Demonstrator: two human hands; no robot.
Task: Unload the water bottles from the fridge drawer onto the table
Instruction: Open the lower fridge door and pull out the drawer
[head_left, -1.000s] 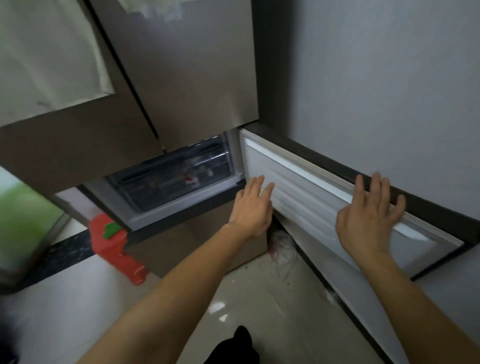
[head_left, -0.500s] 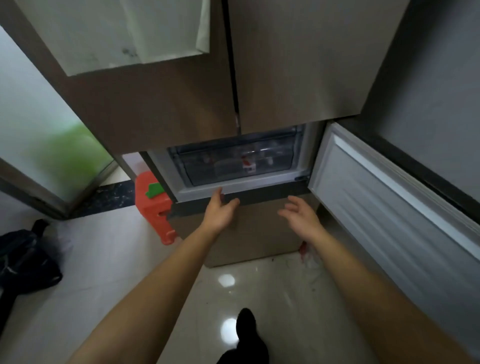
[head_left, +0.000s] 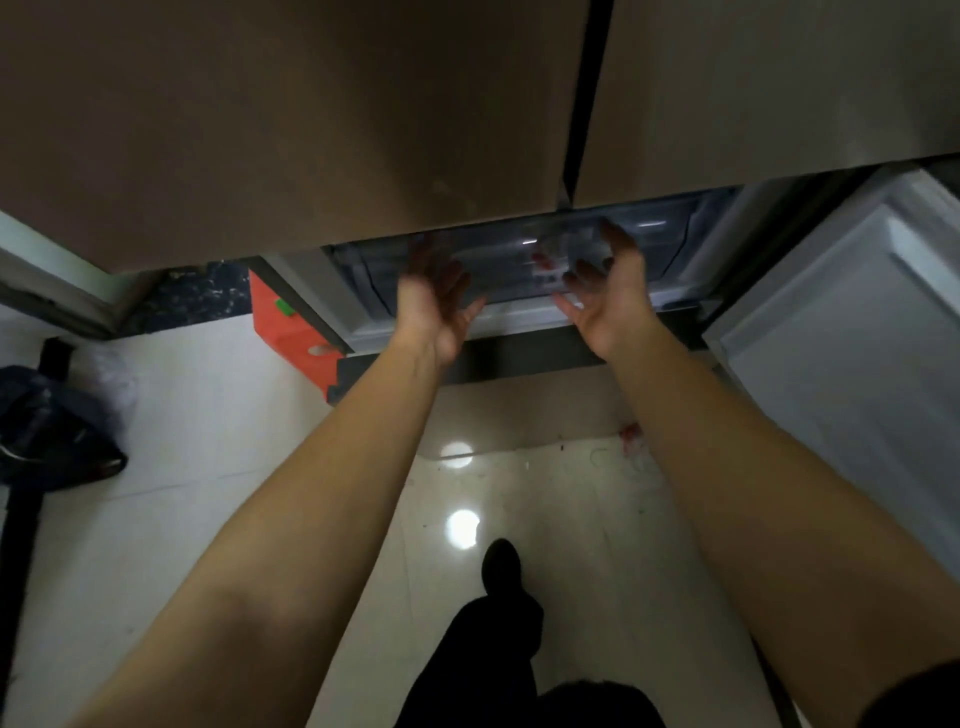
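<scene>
The clear fridge drawer (head_left: 498, 244) shows in the open lower compartment under the brown upper doors (head_left: 291, 130). Inside it, blurred, lies what looks like a water bottle (head_left: 558, 257) between the hands. My left hand (head_left: 434, 299) is raised at the drawer front, palm up, fingers spread and reaching in. My right hand (head_left: 605, 291) is likewise at the drawer front on the right, fingers apart and curled upward. Neither hand visibly holds anything. The table is out of view.
The lower fridge door (head_left: 852, 332) stands swung open at the right. An orange-red stool (head_left: 291, 327) sits beside the fridge on the left. A dark bag (head_left: 47, 431) lies on the glossy tiled floor (head_left: 218, 467) at far left. My dark-clothed leg and foot (head_left: 498, 571) are below.
Both hands rose from below the compartment up to the drawer front and reached into it. The view moved closer to the fridge and tilted down.
</scene>
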